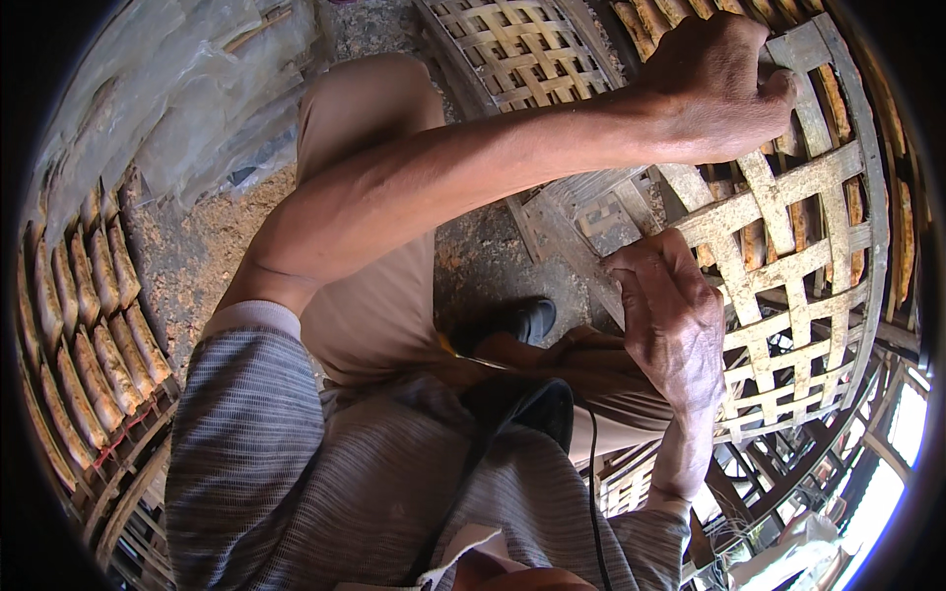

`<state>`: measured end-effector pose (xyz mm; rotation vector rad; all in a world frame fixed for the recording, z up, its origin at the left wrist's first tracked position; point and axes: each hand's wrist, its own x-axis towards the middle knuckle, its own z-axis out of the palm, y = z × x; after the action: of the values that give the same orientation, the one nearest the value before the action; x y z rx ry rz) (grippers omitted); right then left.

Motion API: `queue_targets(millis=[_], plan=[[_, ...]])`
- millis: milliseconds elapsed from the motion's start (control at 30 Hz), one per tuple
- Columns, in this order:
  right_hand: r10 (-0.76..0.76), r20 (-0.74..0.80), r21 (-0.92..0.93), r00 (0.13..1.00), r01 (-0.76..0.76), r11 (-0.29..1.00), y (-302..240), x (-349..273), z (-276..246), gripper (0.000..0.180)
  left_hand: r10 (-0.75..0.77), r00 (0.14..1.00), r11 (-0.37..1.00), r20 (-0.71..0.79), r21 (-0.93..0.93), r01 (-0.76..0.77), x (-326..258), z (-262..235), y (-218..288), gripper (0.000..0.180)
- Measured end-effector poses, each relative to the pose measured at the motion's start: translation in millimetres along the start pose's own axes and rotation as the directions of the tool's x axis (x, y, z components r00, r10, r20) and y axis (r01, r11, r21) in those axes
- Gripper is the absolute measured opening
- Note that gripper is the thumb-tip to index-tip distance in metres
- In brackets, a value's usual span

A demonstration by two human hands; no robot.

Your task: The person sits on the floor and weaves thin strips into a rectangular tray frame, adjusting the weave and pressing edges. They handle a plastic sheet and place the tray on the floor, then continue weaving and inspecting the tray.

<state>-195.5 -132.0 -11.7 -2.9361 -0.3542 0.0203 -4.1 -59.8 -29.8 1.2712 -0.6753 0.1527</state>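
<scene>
A lattice tray of woven flat strips [788, 192], likely bamboo, with a wooden rim stands tilted on my right side. My left arm reaches across my body, and my left hand [719, 94] is closed at the tray's far corner. Lower down, my right hand [675, 325] has its fingers curled round the tray's near edge. Between the strips, long browned pieces show behind the tray. The fingertips of both hands are partly hidden.
Another woven panel [522, 39] lies beyond my knees. Rows of long browned pieces [103, 364] rest on a rack at left, beneath crumpled clear plastic sheeting [187, 89]. Crumbs litter the floor [197, 266]. A dark shoe [532, 320] is near my legs.
</scene>
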Motion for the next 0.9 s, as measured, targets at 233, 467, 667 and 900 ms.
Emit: queue_targets(millis=[233,467,667,900], plan=[[-0.011,-0.017,-0.051,1.000,0.010,0.999,-3,-4,4,0.023,0.007,1.000,1.000,-0.017,-0.031,-0.008,4,16,-15,0.046],[0.064,-0.106,0.109,0.992,-0.052,0.993,10,-21,8,0.035,0.012,1.000,0.987,0.021,-0.159,-0.009,-5,36,-17,0.058],[0.087,-0.007,-0.035,0.996,-0.087,0.996,1,-24,8,0.038,-0.185,0.967,0.962,0.177,-0.167,0.214,3,20,-11,0.060],[-0.009,-0.045,-0.063,0.999,0.006,0.998,3,-18,10,0.032,-0.115,0.984,0.953,0.132,-0.264,0.147,1,13,0,0.060]])
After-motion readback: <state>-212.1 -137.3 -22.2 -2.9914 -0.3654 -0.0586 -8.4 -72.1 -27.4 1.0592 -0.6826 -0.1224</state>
